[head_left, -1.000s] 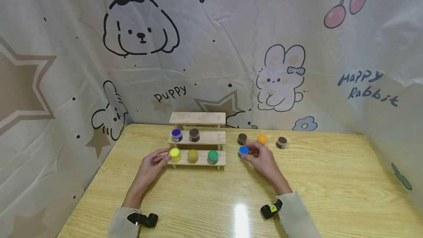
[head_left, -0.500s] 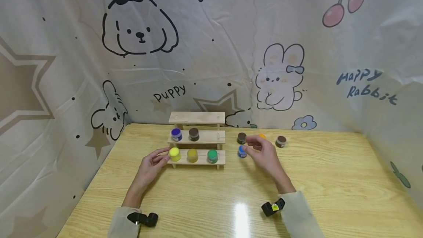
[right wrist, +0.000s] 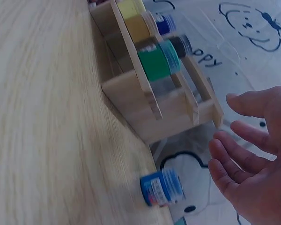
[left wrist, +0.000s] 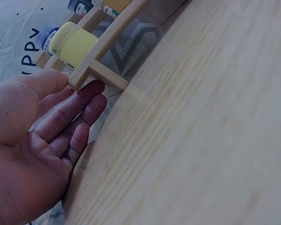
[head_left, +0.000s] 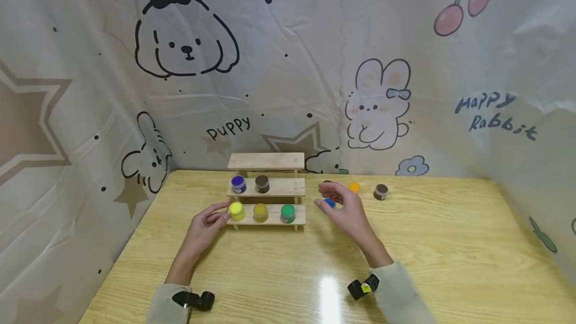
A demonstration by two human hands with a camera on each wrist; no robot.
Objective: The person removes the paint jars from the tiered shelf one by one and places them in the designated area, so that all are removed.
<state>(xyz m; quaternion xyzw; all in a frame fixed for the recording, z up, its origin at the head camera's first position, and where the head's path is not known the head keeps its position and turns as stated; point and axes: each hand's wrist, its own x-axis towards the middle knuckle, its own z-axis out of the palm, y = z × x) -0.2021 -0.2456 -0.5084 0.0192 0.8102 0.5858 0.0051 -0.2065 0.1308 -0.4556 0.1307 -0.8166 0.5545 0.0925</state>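
The right hand (head_left: 344, 212) has come off the blue paint jar (right wrist: 160, 188), its fingers now loosely parted; the relaxed left hand (head_left: 203, 229) touches the nine-o'clock end of the wooden rack (head_left: 281, 187). Releasing the jar seems the step; any regrasp would call for closing round its sides. It stands on the surface (head_left: 270, 264) at the rack's three o'clock, lid (head_left: 330, 202) up, axis vertical.

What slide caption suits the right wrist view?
Right grip, holding nothing, near a blue jar and a wooden rack of jars.
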